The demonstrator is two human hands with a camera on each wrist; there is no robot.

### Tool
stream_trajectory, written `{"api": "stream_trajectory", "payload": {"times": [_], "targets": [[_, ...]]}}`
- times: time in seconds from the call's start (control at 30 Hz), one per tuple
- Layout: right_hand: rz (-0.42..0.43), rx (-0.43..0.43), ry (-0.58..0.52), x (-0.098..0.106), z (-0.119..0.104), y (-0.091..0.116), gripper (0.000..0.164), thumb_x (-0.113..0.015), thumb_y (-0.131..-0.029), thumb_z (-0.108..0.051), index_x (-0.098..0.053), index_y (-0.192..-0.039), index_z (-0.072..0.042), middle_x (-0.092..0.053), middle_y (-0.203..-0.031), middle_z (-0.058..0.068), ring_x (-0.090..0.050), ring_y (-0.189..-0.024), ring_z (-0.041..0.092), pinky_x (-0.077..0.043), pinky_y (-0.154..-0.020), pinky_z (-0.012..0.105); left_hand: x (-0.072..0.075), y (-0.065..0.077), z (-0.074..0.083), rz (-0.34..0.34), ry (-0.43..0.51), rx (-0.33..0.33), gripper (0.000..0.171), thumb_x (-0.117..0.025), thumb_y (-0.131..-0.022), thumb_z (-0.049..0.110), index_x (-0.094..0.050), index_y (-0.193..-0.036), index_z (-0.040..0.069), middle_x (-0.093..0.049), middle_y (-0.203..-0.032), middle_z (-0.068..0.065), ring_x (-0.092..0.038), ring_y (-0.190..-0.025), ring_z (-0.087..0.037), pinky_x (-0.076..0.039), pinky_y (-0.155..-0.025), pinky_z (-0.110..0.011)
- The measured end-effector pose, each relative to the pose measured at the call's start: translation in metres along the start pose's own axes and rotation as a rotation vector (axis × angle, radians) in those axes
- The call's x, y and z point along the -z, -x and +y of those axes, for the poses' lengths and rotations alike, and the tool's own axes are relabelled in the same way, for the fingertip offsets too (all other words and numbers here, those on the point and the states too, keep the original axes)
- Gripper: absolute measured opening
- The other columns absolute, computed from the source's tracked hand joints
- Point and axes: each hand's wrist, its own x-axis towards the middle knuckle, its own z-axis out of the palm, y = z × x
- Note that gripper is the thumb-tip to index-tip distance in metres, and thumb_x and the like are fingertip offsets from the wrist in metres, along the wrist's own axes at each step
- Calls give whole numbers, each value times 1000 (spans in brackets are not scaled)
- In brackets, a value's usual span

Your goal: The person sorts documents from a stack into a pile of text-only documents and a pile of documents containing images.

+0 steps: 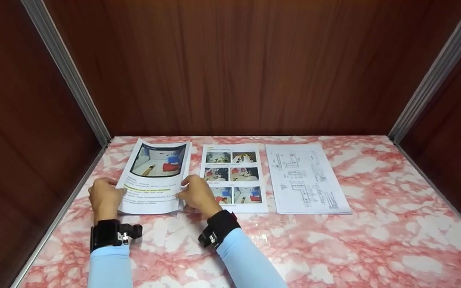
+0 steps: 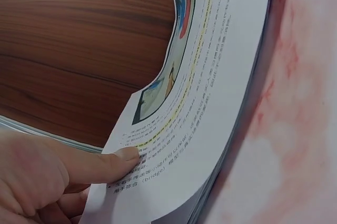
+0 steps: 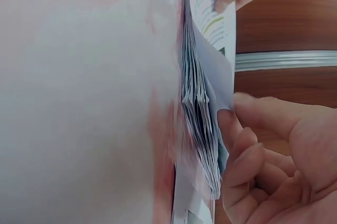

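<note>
A printed sheet (image 1: 150, 202) with a large photo and a yellow-highlighted line lies uppermost on a paper stack (image 3: 196, 97) at the left of the table, bowed up along its sides. My left hand (image 1: 105, 196) grips its left edge, the thumb (image 2: 124, 161) flat on the printed face and the fingers underneath. At the opposite edge, my right hand (image 1: 199, 194) pinches the sheet between thumb and forefinger, its other fingers curled. From the right wrist, the sheet stands raised off the many layered pages below.
Right beside the stack lies a page of six small photos (image 1: 230, 180), partly behind my right hand. Farther right is a pile with technical drawings (image 1: 308, 180). Brown wood-look panels (image 1: 246, 68) wall the red-and-white marbled table (image 1: 374, 240) at the back and sides.
</note>
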Motion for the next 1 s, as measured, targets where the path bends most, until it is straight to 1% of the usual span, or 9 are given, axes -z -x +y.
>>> {"api": "stream_trajectory", "payload": {"times": [0.1,0.33,0.47,0.63,0.67,0.77,0.83,0.93,1.0], "targets": [[11,-3,-1,2,0,-1,33,-85,-84,-9,-71,-112,1,-74,-82,3,-66,-65,9,-54,-67,24,2,1,2,-16,-7,6,34,-73,-88,3,-69,-119,-11,-63,-120,-35,-54,-115,-54,-41,-102,-60],[-17,-52,-63,7,-1,-1,35,-73,-86,-4,-69,-120,6,-70,-72,1,-59,-51,10,-50,-52,23,6,2,3,-104,-32,-11,40,-71,-90,11,-67,-123,-13,-63,-125,-36,-57,-114,-52,-43,-100,-57],[-10,-51,-24,5,1,0,24,-77,-88,-9,-73,-107,5,-67,-71,1,-59,-57,10,-47,-54,23,4,4,3,-163,-20,19,47,-70,-93,13,-62,-129,-14,-60,-132,-36,-57,-116,-47,-44,-102,-53],[39,-33,-5,7,3,2,10,-78,-89,-9,-73,-87,-1,-64,-70,0,-61,-63,11,-48,-58,23,2,6,5,-168,-3,20,49,-70,-93,14,-61,-131,-16,-61,-132,-35,-58,-116,-45,-45,-101,-52],[53,-28,-8,9,3,2,12,-77,-90,-9,-71,-81,-3,-62,-68,-1,-60,-62,11,-47,-58,23,2,6,6,-166,4,14,49,-70,-93,15,-61,-130,-16,-61,-132,-35,-58,-115,-45,-45,-101,-52],[89,8,-3,18,2,2,31,-75,-90,-9,-59,-64,-10,-51,-58,-4,-50,-56,11,-39,-53,25,3,7,13,-167,44,6,49,-71,-94,16,-62,-129,-16,-62,-131,-35,-58,-115,-43,-45,-100,-51],[88,19,-12,26,2,3,40,-74,-92,-10,-51,-59,-14,-45,-55,-4,-45,-51,11,-35,-50,25,5,9,19,-168,73,-1,49,-71,-93,16,-62,-128,-16,-62,-130,-34,-58,-113,-42,-45,-97,-49],[75,12,-54,41,2,5,38,-72,-93,-9,-54,-60,-14,-50,-56,-4,-51,-47,11,-40,-46,23,3,14,32,-161,121,-14,46,-71,-93,15,-64,-127,-15,-65,-125,-30,-58,-108,-36,-45,-91,-41],[64,2,-74,54,4,8,34,-70,-95,-10,-59,-63,-11,-55,-57,-1,-58,-48,16,-44,-45,23,-1,19,43,-157,132,-48,43,-71,-93,15,-66,-125,-14,-68,-119,-28,-60,-101,-32,-46,-84,-36]]}}
